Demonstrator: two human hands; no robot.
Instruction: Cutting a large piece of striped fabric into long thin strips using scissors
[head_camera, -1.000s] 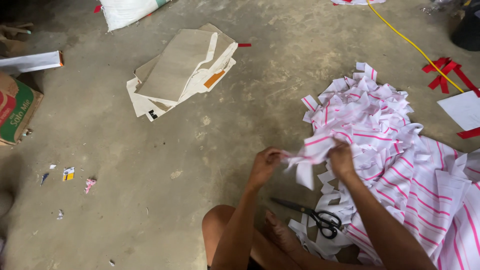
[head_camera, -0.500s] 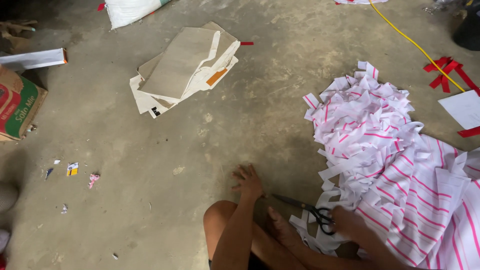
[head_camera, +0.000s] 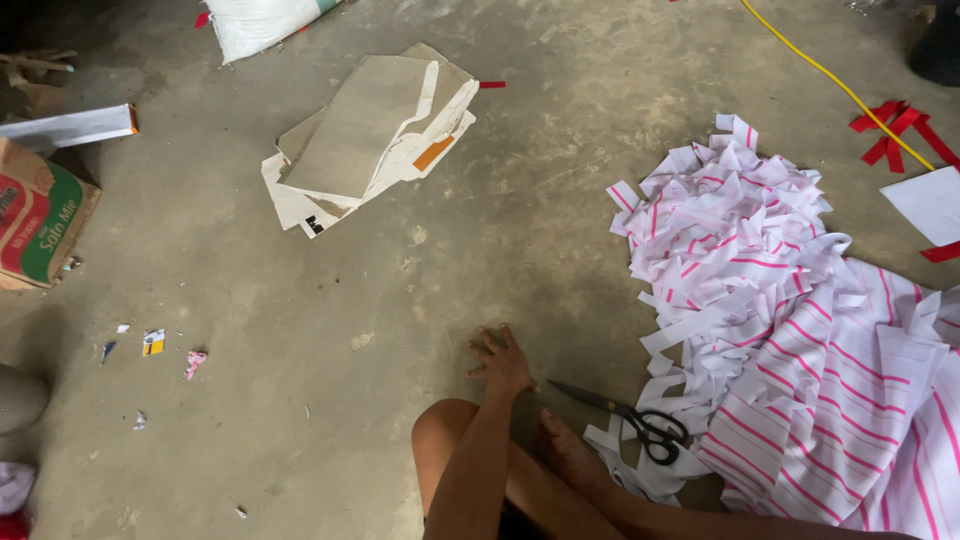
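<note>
My left hand (head_camera: 500, 362) rests flat and empty on the concrete floor (head_camera: 400, 260) as a brace, my right hand is out of view, and the black scissors (head_camera: 630, 420) lie beside the striped fabric strips (head_camera: 740, 260).

**Left hand flat and spread, right hand out of view**

Seated low, one bare knee bent up at the bottom of the view. Left forearm reaching forward and down over that knee. Left hand (head_camera: 500, 360) palm down, fingers spread and loosely extended, gripping nothing. A bare foot tucked just to the right of the left forearm. Right forearm lying low along the bottom edge, running off toward the lower right; right hand not visible, so grip impossible to tell.
</note>
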